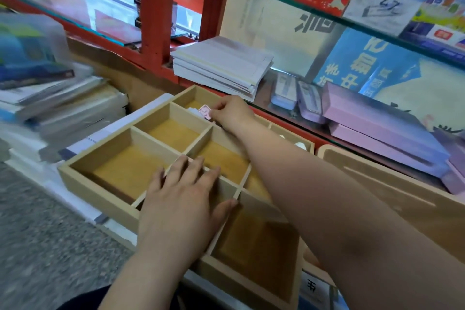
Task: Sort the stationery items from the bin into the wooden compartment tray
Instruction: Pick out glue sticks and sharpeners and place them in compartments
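The wooden compartment tray [100,195] lies in front of me, with several open sections. My right hand [232,112] reaches across it to the far compartment and pinches a small pink eraser [205,111] just above that section's floor. A whitish item lies under the eraser. My left hand [183,199] rests flat, fingers spread, on the dividers in the tray's middle. The bin [392,199], light wood with a rounded rim, stands right of the tray, and my right forearm hides much of it.
Stacks of books [50,98] lie to the left. A pile of paper pads [221,65] sits just behind the tray. Pink and purple boxes [382,128] stand on the low shelf at right. Grey stone floor lies at lower left.
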Available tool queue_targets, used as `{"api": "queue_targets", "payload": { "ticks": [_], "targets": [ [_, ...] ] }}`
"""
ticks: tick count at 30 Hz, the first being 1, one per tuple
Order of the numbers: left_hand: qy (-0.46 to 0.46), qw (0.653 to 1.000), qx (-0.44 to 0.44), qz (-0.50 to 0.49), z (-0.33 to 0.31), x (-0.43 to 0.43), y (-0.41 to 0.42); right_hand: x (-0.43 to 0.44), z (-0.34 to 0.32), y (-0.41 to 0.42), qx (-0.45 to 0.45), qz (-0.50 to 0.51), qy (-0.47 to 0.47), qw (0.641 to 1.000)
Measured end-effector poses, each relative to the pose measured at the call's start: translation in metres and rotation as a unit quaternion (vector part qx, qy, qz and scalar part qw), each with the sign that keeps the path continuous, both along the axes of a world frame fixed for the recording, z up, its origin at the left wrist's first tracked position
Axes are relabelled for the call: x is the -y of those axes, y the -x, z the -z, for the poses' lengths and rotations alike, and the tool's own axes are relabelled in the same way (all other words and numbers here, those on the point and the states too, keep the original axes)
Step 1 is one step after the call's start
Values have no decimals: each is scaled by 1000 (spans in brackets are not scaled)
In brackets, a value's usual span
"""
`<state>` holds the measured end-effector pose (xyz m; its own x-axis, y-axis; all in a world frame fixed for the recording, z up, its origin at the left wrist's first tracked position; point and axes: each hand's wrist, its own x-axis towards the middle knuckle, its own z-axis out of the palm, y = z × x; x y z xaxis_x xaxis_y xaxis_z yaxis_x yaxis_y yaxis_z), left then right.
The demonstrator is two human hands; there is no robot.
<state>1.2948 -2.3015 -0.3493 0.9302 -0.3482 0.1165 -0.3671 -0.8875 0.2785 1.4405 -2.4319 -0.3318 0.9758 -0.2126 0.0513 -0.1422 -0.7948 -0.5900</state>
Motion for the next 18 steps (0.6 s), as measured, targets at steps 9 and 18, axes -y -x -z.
{"api": "queue_targets", "payload": {
  "ticks": [9,18],
  "targets": [
    [91,995,-15,28,-1,10,6,39,-30,67,66,-5,-24,998],
    [220,938,-48,263,0,95,79,172,-23,250,100,133,8,986]
  ]
}}
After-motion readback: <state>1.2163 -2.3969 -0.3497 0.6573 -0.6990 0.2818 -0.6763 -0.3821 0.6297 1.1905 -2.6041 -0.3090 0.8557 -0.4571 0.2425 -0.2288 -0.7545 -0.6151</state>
